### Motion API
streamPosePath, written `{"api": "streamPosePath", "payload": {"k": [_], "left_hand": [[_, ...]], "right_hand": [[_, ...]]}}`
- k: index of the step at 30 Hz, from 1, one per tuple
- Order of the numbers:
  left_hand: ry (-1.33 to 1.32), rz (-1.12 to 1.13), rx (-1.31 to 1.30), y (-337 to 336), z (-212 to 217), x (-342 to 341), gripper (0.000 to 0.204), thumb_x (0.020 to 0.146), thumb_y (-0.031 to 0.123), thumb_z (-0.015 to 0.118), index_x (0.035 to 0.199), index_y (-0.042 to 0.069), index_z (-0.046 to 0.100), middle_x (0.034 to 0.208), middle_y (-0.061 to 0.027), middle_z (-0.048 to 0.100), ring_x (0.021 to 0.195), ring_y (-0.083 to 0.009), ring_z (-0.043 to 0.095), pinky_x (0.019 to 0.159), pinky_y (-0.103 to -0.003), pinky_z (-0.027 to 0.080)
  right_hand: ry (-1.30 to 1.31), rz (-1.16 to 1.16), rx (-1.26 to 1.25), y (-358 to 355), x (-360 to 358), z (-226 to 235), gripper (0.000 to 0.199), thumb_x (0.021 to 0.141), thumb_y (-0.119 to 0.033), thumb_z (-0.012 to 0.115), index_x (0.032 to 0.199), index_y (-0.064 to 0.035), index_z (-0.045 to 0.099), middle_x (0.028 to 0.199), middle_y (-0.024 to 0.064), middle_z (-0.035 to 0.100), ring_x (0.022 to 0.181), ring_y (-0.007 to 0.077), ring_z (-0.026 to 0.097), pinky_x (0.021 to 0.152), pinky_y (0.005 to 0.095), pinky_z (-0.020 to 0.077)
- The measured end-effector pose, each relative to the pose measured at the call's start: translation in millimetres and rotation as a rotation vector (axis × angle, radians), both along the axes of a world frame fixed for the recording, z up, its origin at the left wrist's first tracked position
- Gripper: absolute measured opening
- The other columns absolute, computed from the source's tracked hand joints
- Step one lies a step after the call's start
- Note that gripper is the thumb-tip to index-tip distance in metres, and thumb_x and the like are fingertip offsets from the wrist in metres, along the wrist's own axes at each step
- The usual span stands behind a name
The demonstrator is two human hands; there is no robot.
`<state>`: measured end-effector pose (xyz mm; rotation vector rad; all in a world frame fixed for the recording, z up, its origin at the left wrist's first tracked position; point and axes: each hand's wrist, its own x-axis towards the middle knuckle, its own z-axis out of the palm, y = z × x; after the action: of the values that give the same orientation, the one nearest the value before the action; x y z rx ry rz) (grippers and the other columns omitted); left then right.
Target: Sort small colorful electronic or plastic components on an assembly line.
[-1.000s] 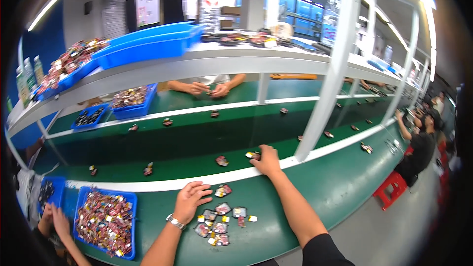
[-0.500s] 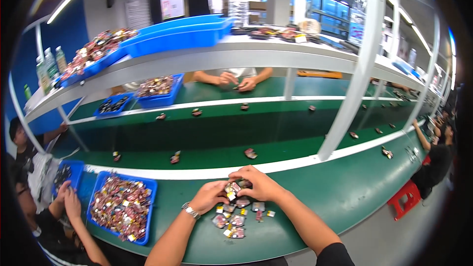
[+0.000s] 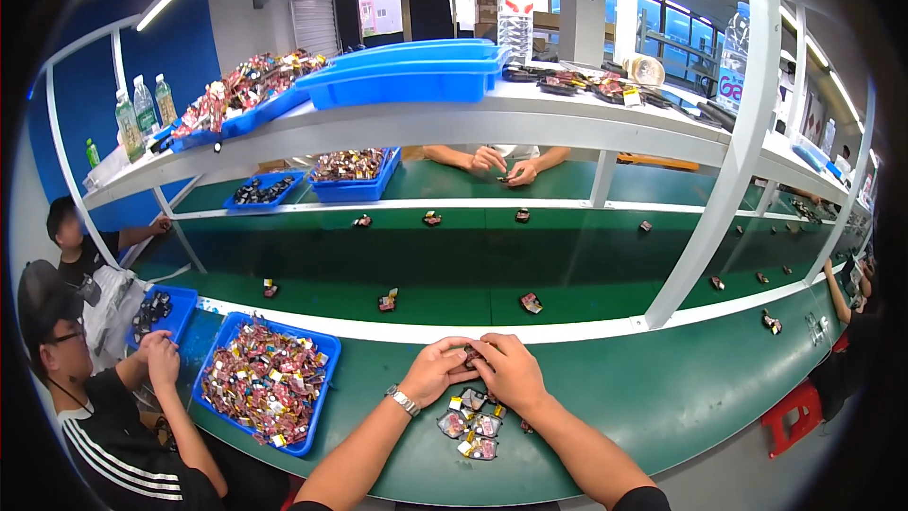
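Two hands, left (image 3: 433, 371) and right (image 3: 511, 371), meet at six o'clock. About six packets (image 3: 470, 421) lie below them, though overlap blurs the count. Roughly twelve small parts (image 3: 531, 303) dot the belt (image 3: 567, 274) from nine to three o'clock. Five blue trays show: one full (image 3: 268, 380) at seven, one (image 3: 159, 312) at eight, two (image 3: 352, 170) near eleven, one (image 3: 416, 71) on the shelf at twelve. Three green bottles (image 3: 142, 114) stand at ten, one clear bottle (image 3: 514, 9) at twelve. Two people sit at eight o'clock.
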<state>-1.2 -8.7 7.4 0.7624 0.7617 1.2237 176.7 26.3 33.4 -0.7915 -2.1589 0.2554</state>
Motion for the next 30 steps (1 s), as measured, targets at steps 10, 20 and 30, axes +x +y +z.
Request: {"api": "streamPosePath", "payload": {"k": [10, 20, 30], "left_hand": [[0.161, 0.063, 0.002, -7, -4, 8, 0.023, 0.097, 0.005, 0.051, 0.120, 0.002, 0.052, 0.114, -0.0118, 0.062, 0.106, -0.0211, 0.063, 0.093, -0.039, 0.055], [0.155, 0.064, 0.068, -6, -2, 3, 0.029, 0.099, 0.004, 0.046, 0.127, -0.002, 0.048, 0.121, -0.0152, 0.060, 0.109, -0.0206, 0.062, 0.094, -0.035, 0.055], [0.171, -0.070, 0.188, -8, -5, -5, 0.038, 0.093, 0.002, 0.057, 0.130, 0.000, 0.046, 0.125, -0.0136, 0.058, 0.113, -0.0190, 0.059, 0.096, -0.033, 0.051]], "right_hand": [[-0.035, 0.170, 0.025, 8, 12, -5, 0.019, 0.073, -0.006, 0.070, 0.092, -0.0064, 0.064, 0.111, 0.0064, 0.060, 0.100, 0.0264, 0.059, 0.083, 0.0369, 0.0520], [0.011, 0.308, -0.028, 20, 12, 2, 0.017, 0.073, -0.007, 0.075, 0.089, -0.0081, 0.067, 0.117, 0.0089, 0.058, 0.108, 0.0300, 0.056, 0.089, 0.0392, 0.0493], [0.063, 0.237, -0.147, 11, 7, 3, 0.013, 0.076, -0.007, 0.074, 0.088, -0.0057, 0.067, 0.117, 0.0090, 0.061, 0.111, 0.0308, 0.056, 0.093, 0.0390, 0.0477]]}}
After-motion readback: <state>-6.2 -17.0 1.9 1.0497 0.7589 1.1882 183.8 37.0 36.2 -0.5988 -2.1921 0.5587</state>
